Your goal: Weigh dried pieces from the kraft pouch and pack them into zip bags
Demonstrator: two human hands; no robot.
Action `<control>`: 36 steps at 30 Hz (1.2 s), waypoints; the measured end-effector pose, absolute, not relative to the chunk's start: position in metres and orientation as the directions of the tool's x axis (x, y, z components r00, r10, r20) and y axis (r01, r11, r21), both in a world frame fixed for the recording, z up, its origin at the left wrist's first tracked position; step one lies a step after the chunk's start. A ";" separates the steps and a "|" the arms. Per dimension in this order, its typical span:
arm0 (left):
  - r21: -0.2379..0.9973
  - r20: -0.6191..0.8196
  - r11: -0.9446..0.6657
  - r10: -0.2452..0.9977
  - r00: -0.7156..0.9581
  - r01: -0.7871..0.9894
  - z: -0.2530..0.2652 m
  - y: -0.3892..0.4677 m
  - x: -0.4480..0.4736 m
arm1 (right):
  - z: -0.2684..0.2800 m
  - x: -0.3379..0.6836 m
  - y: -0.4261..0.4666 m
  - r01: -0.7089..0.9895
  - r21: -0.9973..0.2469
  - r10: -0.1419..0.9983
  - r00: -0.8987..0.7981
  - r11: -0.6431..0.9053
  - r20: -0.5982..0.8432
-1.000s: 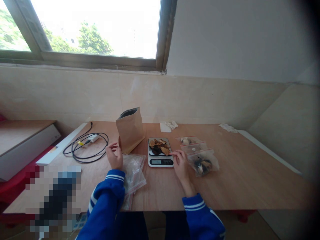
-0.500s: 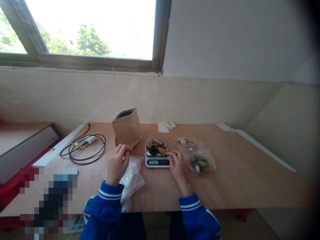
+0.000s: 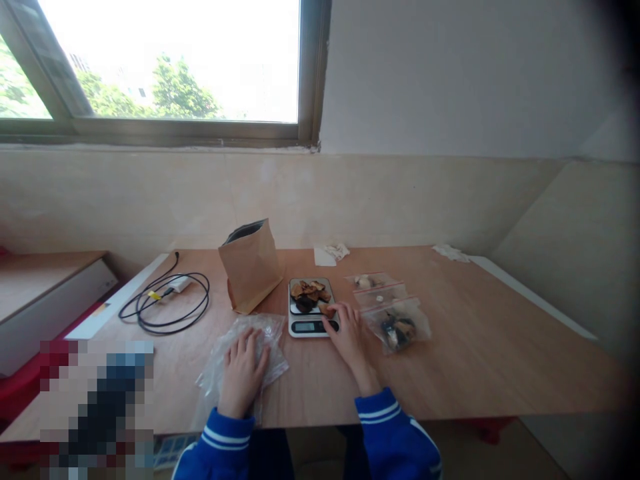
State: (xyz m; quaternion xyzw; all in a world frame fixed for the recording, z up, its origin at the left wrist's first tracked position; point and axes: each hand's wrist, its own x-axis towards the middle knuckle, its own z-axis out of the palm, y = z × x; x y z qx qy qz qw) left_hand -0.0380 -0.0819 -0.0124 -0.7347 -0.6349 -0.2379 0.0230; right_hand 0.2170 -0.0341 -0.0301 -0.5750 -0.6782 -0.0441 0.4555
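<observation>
A white digital kitchen scale stands at the middle of the table. On its plate lies a small heap of brown and dark dried slices. My right hand is at the scale's right front corner, thumb and fingers closed round a brown dried slice at the edge of the heap. My left hand rests flat with its fingers stretched out on clear plastic zip bags. Behind those bags stands a brown paper pouch, its top open.
Clear zip bags with dried pieces inside lie right of the scale. A coiled black cable with a white adapter is at the left. White paper scraps lie along the wall, and a pixelated patch covers the table's left front.
My left hand has come down and toward me, from beside the pouch onto the plastic bags. My right hand has shifted slightly left, its thumb and fingers now round the slice.
</observation>
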 end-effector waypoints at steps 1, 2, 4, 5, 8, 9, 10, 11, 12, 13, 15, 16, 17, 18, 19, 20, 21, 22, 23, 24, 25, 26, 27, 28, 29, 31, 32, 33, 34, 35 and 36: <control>0.270 0.384 -0.201 0.919 0.086 0.942 -0.013 -0.082 -0.038 | -0.030 0.217 -0.034 0.816 -0.465 0.740 0.071 0.342 0.669; 0.272 0.386 -0.204 0.918 0.088 0.941 -0.013 -0.082 -0.039 | -0.029 0.217 -0.034 0.813 -0.467 0.738 0.069 0.348 0.671; 0.275 0.383 -0.204 0.920 0.088 0.940 -0.013 -0.082 -0.040 | -0.030 0.217 -0.033 0.806 -0.471 0.732 0.070 0.358 0.678; 0.276 0.380 -0.203 0.921 0.087 0.939 -0.013 -0.082 -0.041 | -0.030 0.217 -0.032 0.804 -0.472 0.730 0.071 0.362 0.680; 0.282 0.374 -0.202 0.923 0.087 0.938 -0.013 -0.082 -0.041 | -0.033 0.217 -0.031 0.800 -0.474 0.723 0.076 0.367 0.687; 0.283 0.374 -0.201 0.924 0.085 0.938 -0.013 -0.082 -0.041 | -0.033 0.217 -0.031 0.799 -0.475 0.721 0.078 0.368 0.689; 0.285 0.375 -0.200 0.923 0.083 0.937 -0.013 -0.082 -0.041 | -0.034 0.218 -0.031 0.798 -0.477 0.719 0.082 0.368 0.691; 0.286 0.376 -0.200 0.923 0.082 0.937 -0.013 -0.082 -0.041 | -0.034 0.218 -0.031 0.795 -0.481 0.717 0.086 0.369 0.692; 0.286 0.378 -0.200 0.922 0.082 0.937 -0.013 -0.082 -0.041 | -0.034 0.218 -0.031 0.791 -0.485 0.717 0.087 0.372 0.691; 0.286 0.379 -0.201 0.922 0.082 0.937 -0.013 -0.082 -0.041 | -0.033 0.219 -0.031 0.788 -0.488 0.718 0.086 0.375 0.690; 0.282 0.381 -0.203 0.921 0.085 0.938 -0.013 -0.082 -0.042 | -0.033 0.219 -0.030 0.790 -0.487 0.725 0.079 0.374 0.685; 0.280 0.381 -0.203 0.921 0.086 0.938 -0.013 -0.083 -0.042 | -0.034 0.219 -0.030 0.795 -0.482 0.729 0.075 0.368 0.680; 0.278 0.379 -0.202 0.921 0.086 0.939 -0.013 -0.083 -0.042 | -0.034 0.220 -0.029 0.803 -0.477 0.734 0.074 0.358 0.675; 0.278 0.377 -0.200 0.922 0.085 0.940 -0.013 -0.083 -0.042 | -0.035 0.220 -0.029 0.810 -0.473 0.739 0.075 0.346 0.670; 0.277 0.375 -0.197 0.923 0.083 0.940 -0.013 -0.083 -0.042 | -0.036 0.220 -0.029 0.817 -0.468 0.741 0.076 0.337 0.667; 0.278 0.375 -0.196 0.924 0.082 0.940 -0.013 -0.083 -0.042 | -0.037 0.220 -0.029 0.822 -0.464 0.742 0.078 0.330 0.666; 0.280 0.374 -0.196 0.924 0.082 0.940 -0.013 -0.083 -0.042 | -0.038 0.220 -0.029 0.825 -0.462 0.740 0.081 0.326 0.668; 0.283 0.374 -0.197 0.924 0.081 0.939 -0.013 -0.083 -0.042 | -0.038 0.220 -0.029 0.827 -0.460 0.739 0.083 0.323 0.669; 0.288 0.373 -0.198 0.925 0.080 0.937 -0.013 -0.082 -0.042 | -0.038 0.220 -0.029 0.828 -0.459 0.737 0.086 0.321 0.670; 0.294 0.370 -0.198 0.926 0.079 0.935 -0.014 -0.082 -0.042 | -0.038 0.220 -0.030 0.829 -0.459 0.735 0.089 0.320 0.672; 0.302 0.367 -0.198 0.927 0.078 0.932 -0.014 -0.082 -0.042 | -0.038 0.220 -0.030 0.828 -0.462 0.732 0.096 0.318 0.675; 0.313 0.361 -0.199 0.929 0.078 0.929 -0.014 -0.082 -0.042 | -0.037 0.220 -0.030 0.825 -0.467 0.728 0.104 0.317 0.678; 0.327 0.357 -0.200 0.931 0.076 0.924 -0.014 -0.082 -0.041 | -0.037 0.220 -0.031 0.822 -0.473 0.722 0.112 0.319 0.682; 0.347 0.355 -0.202 0.932 0.071 0.916 -0.014 -0.082 -0.041 | -0.036 0.219 -0.031 0.816 -0.480 0.717 0.122 0.321 0.687; 0.374 0.361 -0.205 0.930 0.061 0.904 -0.014 -0.082 -0.041 | -0.035 0.219 -0.031 0.810 -0.489 0.712 0.133 0.323 0.690; 0.456 0.412 -0.216 0.911 0.010 0.863 -0.012 -0.083 -0.042 | -0.035 0.219 -0.031 0.799 -0.507 0.707 0.152 0.324 0.691; 0.507 0.458 -0.231 0.889 -0.032 0.830 -0.011 -0.083 -0.043 | -0.034 0.219 -0.031 0.795 -0.513 0.705 0.159 0.324 0.691; 0.562 0.508 -0.256 0.857 -0.085 0.787 -0.009 -0.083 -0.045 | -0.034 0.219 -0.031 0.792 -0.518 0.702 0.166 0.323 0.693; 0.614 0.553 -0.286 0.821 -0.142 0.735 -0.006 -0.083 -0.047 | -0.034 0.219 -0.031 0.791 -0.519 0.698 0.170 0.324 0.695; 0.654 0.587 -0.320 0.787 -0.193 0.686 -0.003 -0.083 -0.049 | -0.034 0.219 -0.031 0.791 -0.519 0.695 0.172 0.325 0.698; 0.676 0.611 -0.348 0.758 -0.230 0.650 0.002 -0.083 -0.051 | -0.033 0.219 -0.031 0.791 -0.517 0.693 0.172 0.326 0.700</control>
